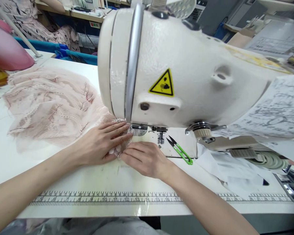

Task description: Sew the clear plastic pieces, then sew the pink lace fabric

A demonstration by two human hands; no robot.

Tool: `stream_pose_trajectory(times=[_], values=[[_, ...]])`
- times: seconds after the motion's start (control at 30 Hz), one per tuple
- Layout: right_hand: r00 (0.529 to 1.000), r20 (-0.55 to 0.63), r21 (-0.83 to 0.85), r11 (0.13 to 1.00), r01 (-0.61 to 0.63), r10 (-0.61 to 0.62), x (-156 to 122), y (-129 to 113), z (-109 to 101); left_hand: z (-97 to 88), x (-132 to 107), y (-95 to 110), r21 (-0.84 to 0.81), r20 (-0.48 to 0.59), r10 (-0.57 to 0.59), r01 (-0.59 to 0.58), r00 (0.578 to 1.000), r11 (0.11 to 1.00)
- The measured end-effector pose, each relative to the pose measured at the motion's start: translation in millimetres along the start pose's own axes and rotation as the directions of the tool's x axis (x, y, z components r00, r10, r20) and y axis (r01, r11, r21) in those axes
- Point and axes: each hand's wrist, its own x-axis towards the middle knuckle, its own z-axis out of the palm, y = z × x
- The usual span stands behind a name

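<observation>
A sheer pale pink lace fabric (pixel 54 104) lies bunched on the left of the white table, and its narrow end runs under the head of a white sewing machine (pixel 196 71). My left hand (pixel 100 143) rests flat on that end, fingers stretched toward the needle area. Close beside it, my right hand (pixel 143 160) pinches the fabric's near edge between thumb and fingers. The needle and presser foot are mostly hidden behind the machine head and my fingers. Green-handled thread snips (pixel 180 150) lie on the machine bed, right of my right hand.
A printed ruler strip (pixel 107 198) runs along the table's front edge. White paper or cloth scraps (pixel 232 166) lie at right, below a hanging patterned sheet (pixel 274 107). A pink rounded object (pixel 9 45) stands at far left. Another person (pixel 56 36) sits beyond the table.
</observation>
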Motion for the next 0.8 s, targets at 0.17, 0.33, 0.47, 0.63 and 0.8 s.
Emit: stream_pose_trajectory(times=[0.17, 0.33, 0.47, 0.63, 0.8], values=[[1.0, -0.015, -0.027, 0.999, -0.028, 0.028, -2, 2, -1, 0.5, 1, 2, 0.015, 0.007, -0.015, 0.014, 1.0, 1.0], [0.996, 0.061, -0.042, 0.997, -0.062, 0.065, -7, 4, -2, 0.7, 4, 6, 0.022, 0.012, -0.049, 0.048, 0.999, 0.999], [0.981, 0.141, -0.052, 0.991, -0.124, 0.13, -10, 5, -3, 1.9, 5, 8, 0.02, 0.013, -0.077, 0.076, 0.997, 0.997], [0.975, 0.158, -0.085, 0.985, -0.147, 0.159, -11, 7, -6, 2.8, 4, 10, 0.023, 0.031, -0.102, 0.101, 0.994, 0.995], [0.978, 0.143, -0.137, 0.982, -0.131, 0.151, -10, 11, -9, 3.2, 4, 10, 0.046, 0.05, -0.11, 0.108, 0.993, 0.993]])
